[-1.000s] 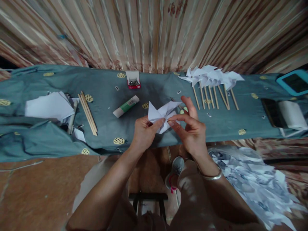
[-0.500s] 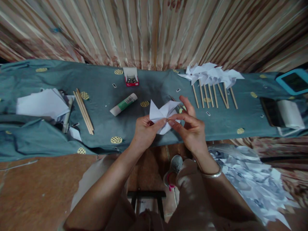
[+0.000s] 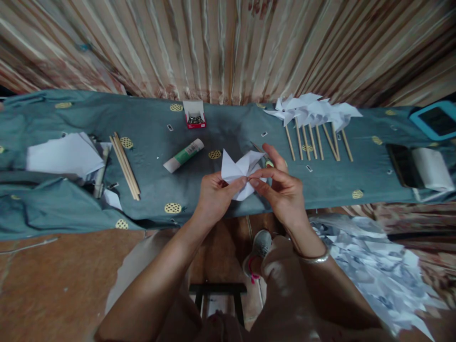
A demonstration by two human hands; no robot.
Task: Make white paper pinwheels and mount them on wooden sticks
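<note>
Hardly shifted since before, left hand (image 3: 213,200) and right hand (image 3: 283,194), fingertips (image 3: 253,182) of both pinched on folded white paper (image 3: 238,168), over blue-grey cloth (image 3: 231,130), glue stick (image 3: 184,155) nearby.

I hold a plain white folded paper pinwheel (image 3: 239,173). The slate-blue cloth counter cover (image 3: 149,128) carries yellow dotted pineapple motifs. The white tube-shaped glue stick (image 3: 183,155) has a green label; the small cardboard pin box (image 3: 195,122) is red. The fabric curtain (image 3: 228,42) is striped beige, brown and pink.
</note>
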